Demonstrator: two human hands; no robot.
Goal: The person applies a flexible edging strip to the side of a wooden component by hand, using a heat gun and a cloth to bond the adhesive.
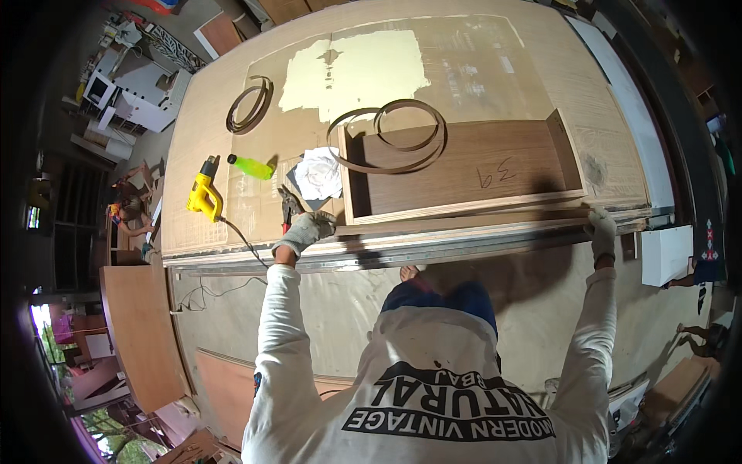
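Note:
My left hand (pixel 308 230), in a pale glove, pinches the left end of a long brown strip (pixel 471 220) lying along the near side of an open wooden drawer box (pixel 456 166). My right hand (pixel 601 232), also gloved, closes on the strip's right end. Two coils of brown banding (pixel 386 166) (pixel 251 120) lie on the large bench (pixel 201 108), the bigger overlapping the box. Beside my left hand are red-handled snips (pixel 289 204). A white cloth (pixel 317 174), a green bottle (pixel 251 167) and a yellow heat gun (pixel 202 193) with a cord lie farther left.
The bench's metal front edge (pixel 417 249) runs before me. Cords cross the concrete floor (pixel 533 309). A wooden panel (pixel 139 325) stands at lower left, a white box (pixel 666 255) at right. Other people are at the far left (pixel 131 205) and far right (pixel 707 336).

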